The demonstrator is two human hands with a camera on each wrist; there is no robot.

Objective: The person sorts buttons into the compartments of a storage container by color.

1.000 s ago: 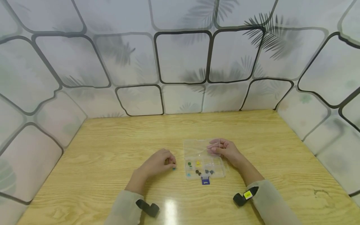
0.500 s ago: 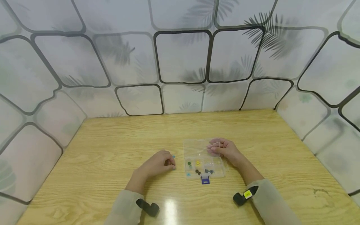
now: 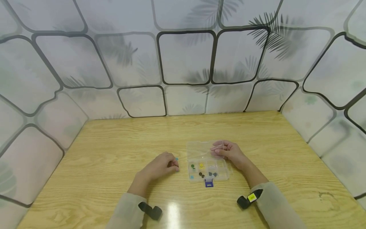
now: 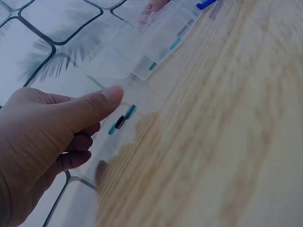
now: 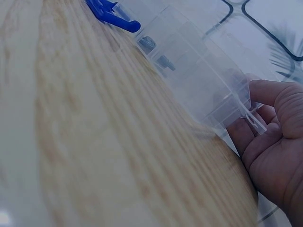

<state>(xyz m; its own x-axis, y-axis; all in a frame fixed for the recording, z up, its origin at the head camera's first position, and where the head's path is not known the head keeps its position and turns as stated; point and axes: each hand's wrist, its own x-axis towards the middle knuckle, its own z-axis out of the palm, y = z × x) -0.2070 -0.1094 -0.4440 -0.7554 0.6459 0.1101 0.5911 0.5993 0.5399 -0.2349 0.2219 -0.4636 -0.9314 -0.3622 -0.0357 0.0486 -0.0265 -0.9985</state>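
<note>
A clear plastic compartment box [image 3: 224,171] lies on the table, its transparent lid [image 3: 197,150] raised at the back. In its compartments are small button-like pieces: green [image 3: 193,166], yellow [image 3: 201,165], light blue [image 3: 192,177] and several dark ones [image 3: 210,174]. My right hand [image 3: 231,155] holds the lid's right side, some fingers visible through the plastic. Left of the box, my left hand [image 3: 161,165] hovers low with bent fingers, and no piece shows between them. Near its fingertips lies a blue piece [image 3: 177,159]; the left wrist view shows teal [image 4: 130,112] and black [image 4: 119,122] pieces by the thumb.
A blue latch [image 3: 209,183] hangs from the box's front edge. The wood-grain table [image 3: 120,140] meets patterned walls [image 3: 183,60] at the back and both sides. Each sleeve carries a black wrist camera, the left one [image 3: 150,212] and the right one [image 3: 249,199].
A blue piece seen under the left fingertips a second ago no longer shows there; a blue piece now shows just beyond the fingers. The right hand and box have barely moved.
</note>
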